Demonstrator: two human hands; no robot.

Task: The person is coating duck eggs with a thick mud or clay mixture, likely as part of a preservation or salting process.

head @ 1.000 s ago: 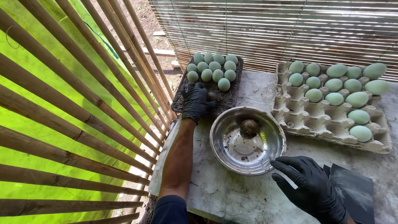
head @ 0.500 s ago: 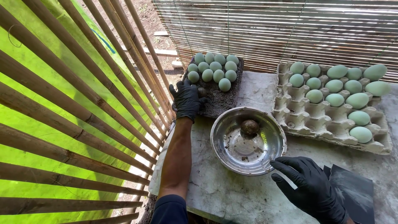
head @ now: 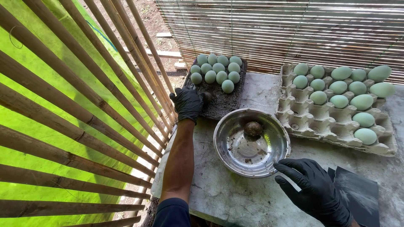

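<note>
Left black-gloved hand: closed on mud-coated dark egg, at its 3 o'clock, over dark tray. Right black-gloved hand: open, empty, touching round steel bowl rim at 11 o'clock.

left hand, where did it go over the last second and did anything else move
The left hand slid a little toward the near left edge of the dark tray; whether it holds anything cannot be told. The right hand shifted slightly by the rim of the metal bowl, open and empty. The dirty egg in the bowl, the pale eggs on the tray and the egg carton stayed put.
</note>
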